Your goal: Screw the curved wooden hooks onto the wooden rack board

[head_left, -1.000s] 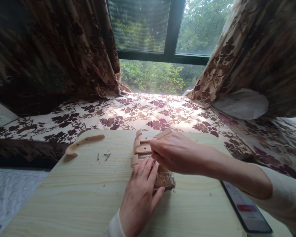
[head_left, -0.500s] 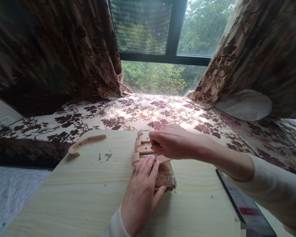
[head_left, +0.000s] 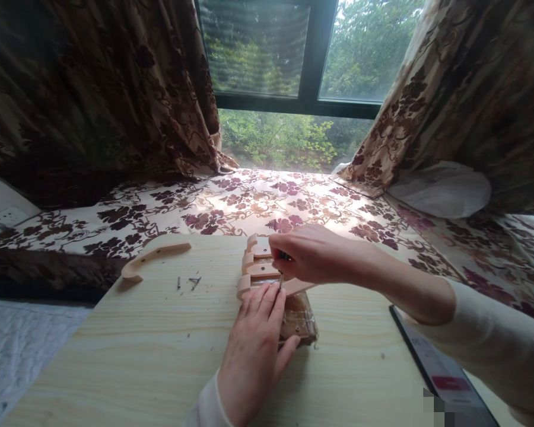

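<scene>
My right hand (head_left: pixel 311 254) is closed around the dark handle of a screwdriver (head_left: pixel 281 280), whose thin shaft points down beside my left fingertips. My left hand (head_left: pixel 256 344) lies flat, fingers stretched over the nearest of several curved, hook-ended wooden pieces (head_left: pixel 262 269). These pieces lie side by side, with dark screw holes or screw heads in them. Under them and my left thumb is a brown block wrapped in clear plastic (head_left: pixel 299 320). What the screwdriver tip meets is hidden by my fingers.
Another curved wooden piece (head_left: pixel 155 256) lies at the table's far left corner. Several small screws (head_left: pixel 194 283) and dark crumbs are scattered near it. A tablet-like device (head_left: pixel 449 379) rests under my right forearm. Beyond the pale wooden table (head_left: pixel 151 356) is a flowered window seat (head_left: pixel 249 204).
Both hands keep almost the same place. The screwdriver shaft stands slightly more upright and shows more clearly; otherwise the view has shifted only a little.
</scene>
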### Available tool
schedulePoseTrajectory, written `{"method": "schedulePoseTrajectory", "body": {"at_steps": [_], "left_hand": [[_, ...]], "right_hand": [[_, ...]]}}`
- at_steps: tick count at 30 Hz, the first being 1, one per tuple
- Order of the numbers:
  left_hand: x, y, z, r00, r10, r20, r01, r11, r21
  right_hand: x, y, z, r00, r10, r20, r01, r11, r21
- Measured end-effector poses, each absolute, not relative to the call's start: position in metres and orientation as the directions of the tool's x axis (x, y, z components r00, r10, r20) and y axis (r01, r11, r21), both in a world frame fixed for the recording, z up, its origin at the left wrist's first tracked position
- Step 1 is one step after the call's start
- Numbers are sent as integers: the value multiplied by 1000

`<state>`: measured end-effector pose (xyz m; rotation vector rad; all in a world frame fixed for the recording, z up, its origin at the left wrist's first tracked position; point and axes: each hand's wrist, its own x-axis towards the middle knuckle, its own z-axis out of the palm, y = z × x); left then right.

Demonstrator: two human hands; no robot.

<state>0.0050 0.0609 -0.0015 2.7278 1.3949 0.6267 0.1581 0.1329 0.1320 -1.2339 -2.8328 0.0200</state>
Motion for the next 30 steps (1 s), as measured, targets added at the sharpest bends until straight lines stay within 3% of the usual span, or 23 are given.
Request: {"method": "schedulePoseTrajectory", "body": {"at_steps": [4,12,19,23,30], "left_hand": [[7,61,-2,505,789,351,781,-590,203],[8,60,-2,498,785,368,795,-583,167],[7,61,4,518,792,323,793,-586,166],[6,61,5,528,797,292,791,-587,172],[6,61,6,532,800,279,797,-584,154]], "right_hand": [[158,131,142,-727,685,-45,686,727,-26],[160,137,135,-659,752,-18,752,659,22],[160,131,142,-740,672,-16,672,740,18],[158,132,137,-719,695,19,695,718,45],[161,130,149,-677,733,-62,730,680,70]]}}
